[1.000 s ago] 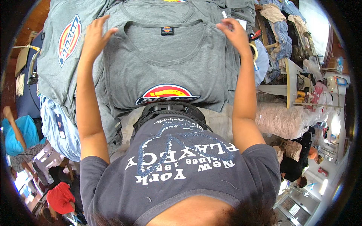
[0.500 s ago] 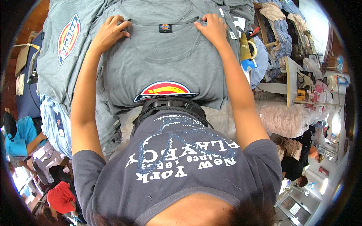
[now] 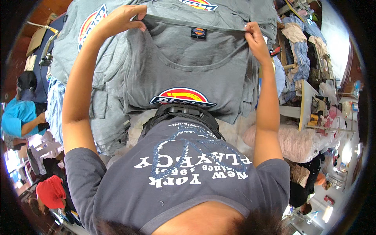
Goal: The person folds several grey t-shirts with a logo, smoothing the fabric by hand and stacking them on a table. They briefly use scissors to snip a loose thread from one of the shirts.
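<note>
The left hand [image 3: 120, 20], at the upper left of the frame, has its thumb and fingers parted at the left end of a gray shirt's [image 3: 184, 76] neckline; whether they grip the cloth I cannot tell. The right hand [image 3: 257, 42], upper right of center, is closed, pinching the neckline's other end between thumb and fingers. The back neckline runs nearly straight between them, with a black neck label [image 3: 198, 33] near its middle.

The shirt lies at the upper center, its red, yellow and blue print [image 3: 183, 97] just above the person's black belt [image 3: 188, 112]. More gray shirts [image 3: 107, 76] lie beside and beyond it. Co-workers in a blue top [image 3: 16, 116] and a red top [image 3: 51, 192] show at the left and lower left.
</note>
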The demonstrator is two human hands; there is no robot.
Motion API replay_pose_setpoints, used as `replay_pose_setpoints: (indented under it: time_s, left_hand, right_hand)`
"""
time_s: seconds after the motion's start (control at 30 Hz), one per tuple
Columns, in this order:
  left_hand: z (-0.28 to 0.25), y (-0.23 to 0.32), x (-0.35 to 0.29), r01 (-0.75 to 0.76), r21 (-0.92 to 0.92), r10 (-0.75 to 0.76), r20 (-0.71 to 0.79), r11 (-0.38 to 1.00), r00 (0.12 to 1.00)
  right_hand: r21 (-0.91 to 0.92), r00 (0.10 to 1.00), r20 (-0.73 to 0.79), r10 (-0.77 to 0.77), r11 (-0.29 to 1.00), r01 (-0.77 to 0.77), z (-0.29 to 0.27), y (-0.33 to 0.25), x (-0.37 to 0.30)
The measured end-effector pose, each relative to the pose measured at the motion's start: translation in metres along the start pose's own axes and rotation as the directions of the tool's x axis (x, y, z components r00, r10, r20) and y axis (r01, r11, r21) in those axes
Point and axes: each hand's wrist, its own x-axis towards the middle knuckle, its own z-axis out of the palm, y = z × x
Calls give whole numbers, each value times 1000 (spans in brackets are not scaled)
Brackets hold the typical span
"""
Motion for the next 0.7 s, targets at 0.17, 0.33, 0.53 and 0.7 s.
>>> replay_pose_setpoints:
  time_s: [0.17, 0.33, 0.53, 0.7]
  left_hand:
    - [-19, 32, -18, 188, -88, -201, -166, 978, 965]
    - [-30, 47, -45, 112, -94, -123, -119, 989, 985]
    - [-36, 70, -75, 200, -273, -193, 53, 941, 980]
    - [-31, 100, -94, 133, -269, -145, -27, 954, 989]
  right_hand:
    - [-82, 931, 359, -67, 991, 103, -37, -49, -11]
    - [-228, 860, 510, 24, 968, 108, -54, -90, -33]
    - [-340, 811, 581, 62, 924, 173, -54, -112, -64]
    - [-315, 881, 451, 144, 949, 6, -52, -120, -105]
